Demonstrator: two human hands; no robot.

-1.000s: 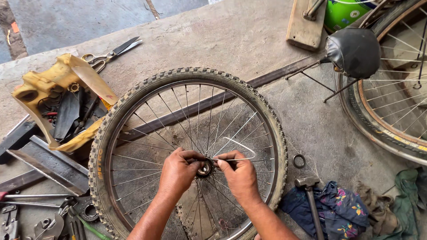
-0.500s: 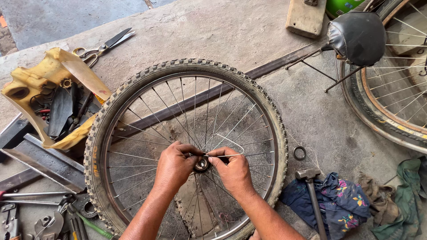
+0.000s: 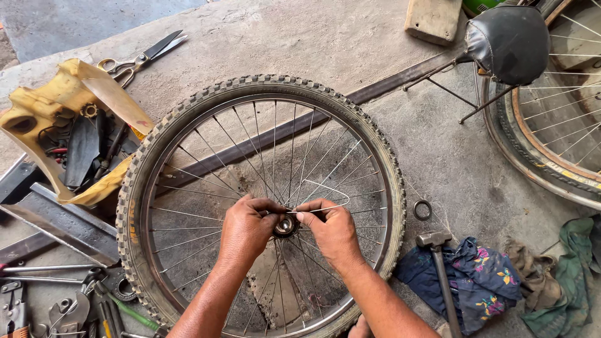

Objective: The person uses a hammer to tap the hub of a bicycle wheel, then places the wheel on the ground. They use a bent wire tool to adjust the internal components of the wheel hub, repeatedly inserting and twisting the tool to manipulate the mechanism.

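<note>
Both hands are pinched in right at the hub (image 3: pixel 286 224) of a bike wheel (image 3: pixel 263 206) lying flat on the concrete. Left hand (image 3: pixel 245 230) has its fingertips closed on the hub's edge, right hand (image 3: pixel 333 230) is gripping a thin bent wire (image 3: pixel 325 195) that loops out over the spokes. Off to the right of the fingers there's a small ring (image 3: pixel 422 210), then a hammer (image 3: pixel 441 263) lying on a flowery rag (image 3: pixel 476 281). Way out left, a yellow tub (image 3: pixel 44 119) of tools, scissors (image 3: pixel 141 59) beyond it.
</note>
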